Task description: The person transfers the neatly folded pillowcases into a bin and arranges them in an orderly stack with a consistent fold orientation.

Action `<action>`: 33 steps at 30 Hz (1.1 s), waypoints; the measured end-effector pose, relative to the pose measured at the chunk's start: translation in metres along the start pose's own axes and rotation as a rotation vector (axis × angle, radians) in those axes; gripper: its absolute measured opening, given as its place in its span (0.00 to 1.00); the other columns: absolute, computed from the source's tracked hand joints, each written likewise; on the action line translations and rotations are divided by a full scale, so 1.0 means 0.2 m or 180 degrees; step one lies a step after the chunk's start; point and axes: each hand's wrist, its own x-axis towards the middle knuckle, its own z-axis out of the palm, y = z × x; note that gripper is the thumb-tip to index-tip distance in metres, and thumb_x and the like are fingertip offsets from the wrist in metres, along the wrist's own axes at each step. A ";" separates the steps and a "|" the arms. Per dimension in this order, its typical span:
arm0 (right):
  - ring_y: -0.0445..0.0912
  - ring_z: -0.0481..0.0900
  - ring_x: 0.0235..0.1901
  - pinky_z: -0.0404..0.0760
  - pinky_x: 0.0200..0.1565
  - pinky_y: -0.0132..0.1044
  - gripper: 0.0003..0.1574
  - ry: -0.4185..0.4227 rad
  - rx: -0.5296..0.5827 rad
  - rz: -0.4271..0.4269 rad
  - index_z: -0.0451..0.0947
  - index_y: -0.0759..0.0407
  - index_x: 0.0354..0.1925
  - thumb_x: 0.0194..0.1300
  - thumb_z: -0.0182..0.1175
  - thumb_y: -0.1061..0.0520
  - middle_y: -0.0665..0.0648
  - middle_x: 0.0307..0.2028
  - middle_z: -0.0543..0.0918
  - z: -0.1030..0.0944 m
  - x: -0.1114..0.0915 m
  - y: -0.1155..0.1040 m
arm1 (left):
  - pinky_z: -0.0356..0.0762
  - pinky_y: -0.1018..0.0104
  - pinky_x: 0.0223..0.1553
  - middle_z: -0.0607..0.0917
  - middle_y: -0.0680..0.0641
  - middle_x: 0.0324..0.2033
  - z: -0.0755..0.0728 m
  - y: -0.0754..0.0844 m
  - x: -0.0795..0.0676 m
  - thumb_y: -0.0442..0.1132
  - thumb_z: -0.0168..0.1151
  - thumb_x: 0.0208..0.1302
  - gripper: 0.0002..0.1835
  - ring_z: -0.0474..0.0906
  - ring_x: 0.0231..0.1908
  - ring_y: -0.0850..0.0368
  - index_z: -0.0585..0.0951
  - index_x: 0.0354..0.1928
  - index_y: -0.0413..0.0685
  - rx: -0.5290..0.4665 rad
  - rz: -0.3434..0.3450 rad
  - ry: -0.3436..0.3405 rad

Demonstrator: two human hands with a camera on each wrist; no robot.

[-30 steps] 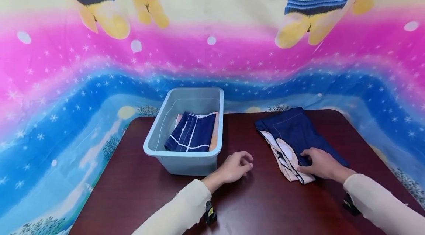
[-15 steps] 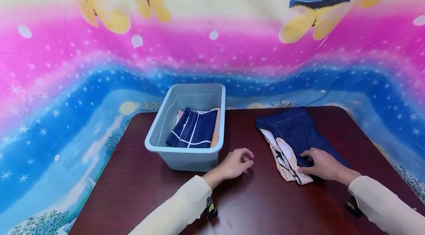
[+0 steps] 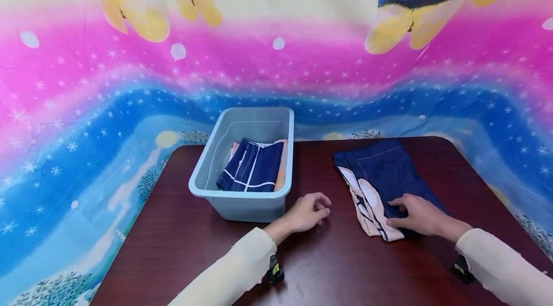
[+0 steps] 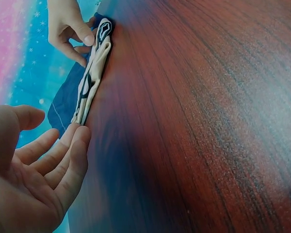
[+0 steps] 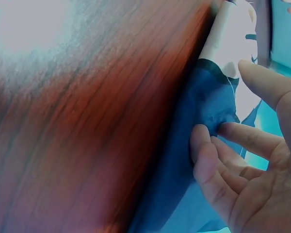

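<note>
A folded navy cloth [image 3: 380,171] with a stitched seam and a pink-and-white printed edge lies on the right side of the table. My right hand [image 3: 419,214] rests on its near part, fingers bent and the thumb apart from them by the printed edge; in the right wrist view the fingertips [image 5: 200,133] touch the navy fabric. My left hand [image 3: 306,212] holds nothing, its fingers loosely bent just above the table, between the tub and the cloth. Seen from the left wrist, that hand [image 4: 43,170] is relaxed, palm showing, with the cloth beyond it.
A grey-blue plastic tub [image 3: 246,207] stands left of centre, with a folded navy cloth with white lines [image 3: 255,166] and peach-coloured fabric inside. The dark red wooden table [image 3: 337,267] meets a printed curtain [image 3: 276,70] behind.
The head view has tilted down slightly at first, then back little. The near right corner of the navy cloth has drawn in a little beneath my right hand. My left hand stays where it was.
</note>
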 end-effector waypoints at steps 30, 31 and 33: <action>0.43 0.81 0.27 0.82 0.27 0.39 0.30 0.0450 0.1330 0.0150 0.72 0.72 0.64 0.77 0.56 0.50 0.64 0.38 0.86 -0.12 0.01 0.26 | 0.77 0.72 0.26 0.89 0.38 0.39 -0.01 0.00 0.04 0.36 0.59 0.72 0.13 0.86 0.28 0.49 0.80 0.54 0.38 0.0060 -0.0020 0.0003; 0.44 0.80 0.26 0.82 0.27 0.39 0.30 0.0471 0.1318 0.0191 0.71 0.73 0.64 0.77 0.55 0.50 0.63 0.35 0.86 -0.12 0.01 0.28 | 0.77 0.72 0.27 0.89 0.38 0.40 -0.01 0.00 0.04 0.36 0.59 0.72 0.13 0.85 0.28 0.49 0.79 0.54 0.38 0.0058 -0.0019 -0.0012; 0.44 0.80 0.26 0.82 0.27 0.38 0.32 0.0512 0.1286 0.0278 0.70 0.72 0.65 0.77 0.55 0.48 0.62 0.32 0.85 -0.13 0.02 0.30 | 0.77 0.72 0.27 0.89 0.38 0.40 -0.01 0.01 0.04 0.36 0.59 0.72 0.13 0.85 0.28 0.49 0.80 0.54 0.39 0.0059 -0.0029 -0.0021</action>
